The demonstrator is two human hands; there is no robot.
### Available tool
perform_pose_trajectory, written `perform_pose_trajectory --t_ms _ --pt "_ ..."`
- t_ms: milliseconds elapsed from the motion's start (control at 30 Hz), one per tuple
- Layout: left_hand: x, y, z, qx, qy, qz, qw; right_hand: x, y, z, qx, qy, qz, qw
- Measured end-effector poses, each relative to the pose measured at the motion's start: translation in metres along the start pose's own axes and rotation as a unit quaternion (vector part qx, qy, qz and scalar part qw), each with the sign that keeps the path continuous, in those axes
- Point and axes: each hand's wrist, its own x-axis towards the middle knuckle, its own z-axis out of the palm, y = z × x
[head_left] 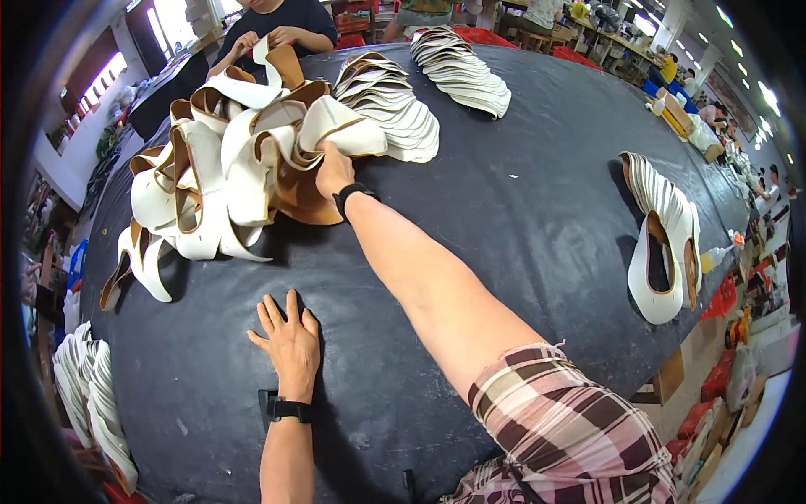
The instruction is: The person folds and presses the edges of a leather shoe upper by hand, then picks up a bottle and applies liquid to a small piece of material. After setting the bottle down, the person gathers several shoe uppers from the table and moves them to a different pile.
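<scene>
A loose heap of white shoe uppers (200, 168) with tan insides lies on the far left of the black-covered table (504, 244). My right arm reaches far out, and my right hand (336, 172) is closed on the edge of a white shoe upper (334, 124) at the heap's right side. Its fingertips are partly hidden under the material. Nearer to me, my left hand (290, 349) rests palm down on the table with fingers spread, holding nothing.
Neat overlapping rows of white uppers lie beyond the heap (390, 109) and farther right (462, 76). Another row (663, 218) is at the right edge, beside a small bottle (714, 256). More uppers (96, 399) lie at the near left. Across the table, a person (277, 29) handles an upper.
</scene>
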Motion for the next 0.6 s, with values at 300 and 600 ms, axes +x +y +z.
perform_pose_trajectory --t_ms 300,600 --pt "0.008 -0.006 0.010 0.009 0.053 0.014 0.998 -0.077 0.031 -0.130 -0.226 -0.041 0.083 0.970" --pt "-0.001 -0.023 0.035 0.067 -0.004 0.021 0.998 -0.352 0.121 -0.447 0.197 0.021 0.200 0.960"
